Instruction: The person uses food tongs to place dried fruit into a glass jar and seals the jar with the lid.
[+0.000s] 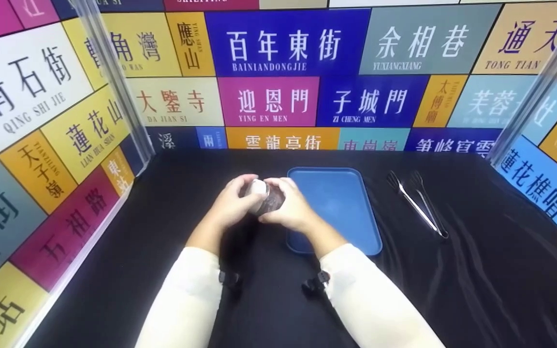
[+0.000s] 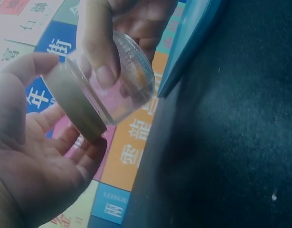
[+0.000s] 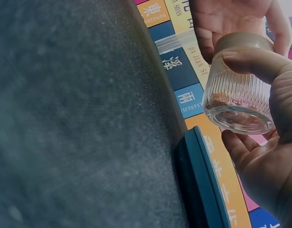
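Note:
A clear ribbed glass jar (image 3: 236, 97) with a pale lid (image 2: 74, 99) is held up between both hands, tilted on its side in the head view. The left hand (image 1: 234, 202) grips the lid, fingers and thumb around its rim. Around the glass body curls the right hand (image 1: 292, 207), its thumb along the side just below the lid. Some small reddish-brown contents seem to lie near the jar's base in the right wrist view; what they are I cannot tell. The lid sits on the jar's mouth.
A blue tray (image 1: 339, 208) lies on the black cloth (image 1: 162, 280), partly behind the right forearm. Metal tongs (image 1: 421, 205) rest to the right of it. Walls with colourful Chinese sign panels (image 1: 278, 43) stand at the back and sides, with clear posts at the corners.

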